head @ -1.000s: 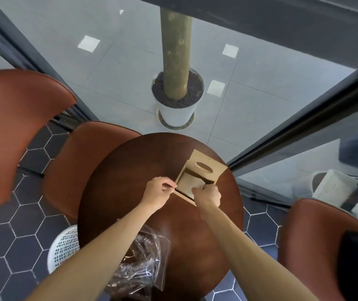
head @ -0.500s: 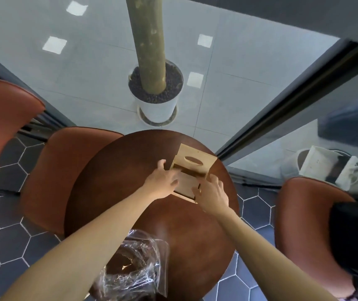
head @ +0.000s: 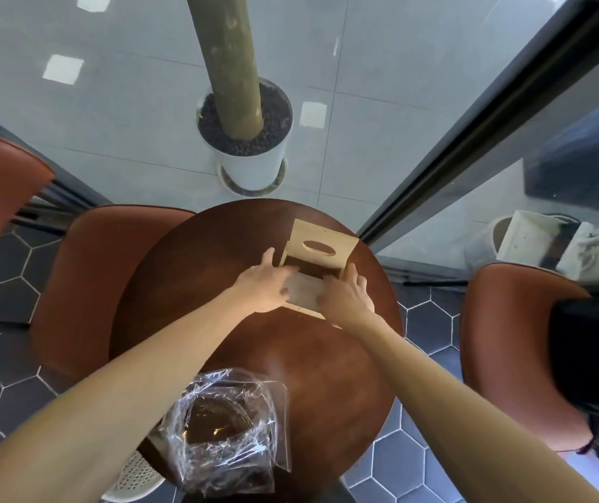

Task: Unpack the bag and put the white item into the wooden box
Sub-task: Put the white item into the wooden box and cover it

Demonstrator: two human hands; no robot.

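Two hands now sit differently on the box than half a second ago, and that is the main change. Starting with the biggest thing, the round dark-brown wooden table fills the middle of the view, with rust-brown chairs around it at nine and three o'clock. At the table's six o'clock edge lies the crumpled clear plastic bag, open and slack (it looks emptied, though its folds hide part of the inside), and it lies where it did a second ago.

At the table's one o'clock sits the pale plywood box, its lid with an oval slot pushed toward twelve o'clock so a dark gap shows beneath it. A whitish flat item lies in the near part of the box, between the hands; blur keeps me from saying whether it is fully seated.

The left hand, which a second ago was curled in a pinch at the box's nine o'clock side, is now flattened with fingers spread, palm against that side and fingertips reaching onto the whitish surface. The right hand, earlier a closed fist on the near edge, has opened too, its fingers laid along the three o'clock wall up to the lid's corner.

My reading: the white item is in or nearly in the box, and both hands are pressing it down or steadying the box. Closing the lid looks like what remains.
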